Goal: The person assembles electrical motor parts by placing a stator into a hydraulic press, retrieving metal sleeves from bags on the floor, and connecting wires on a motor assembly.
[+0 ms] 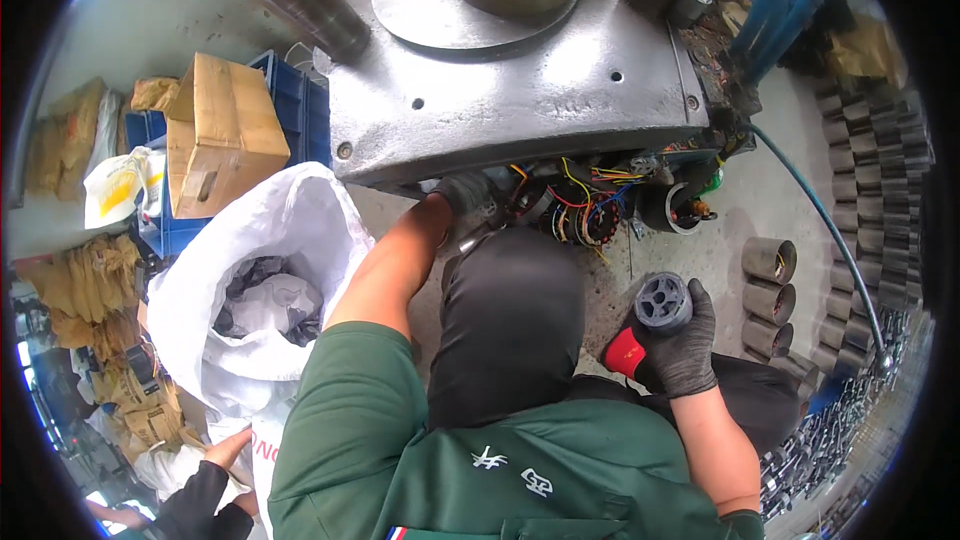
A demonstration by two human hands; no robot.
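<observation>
My right hand, in a dark grey glove, is closed around a round dark grey part with a spoked end face, held over my right leg. My left hand, also gloved, reaches under the front edge of the press bed; its fingers are mostly hidden. Close by it lies a small shiny metal piece. Wound motor stators with red, blue and yellow wires sit under the press edge. To their right, a metal cylinder housing lies with its open end showing.
At the left stands an open white sack with grey material inside, beside a cardboard box on blue crates. Metal sleeves stand at the right, near stacked cylinders. A blue hose hangs there. Another person's hand shows lower left.
</observation>
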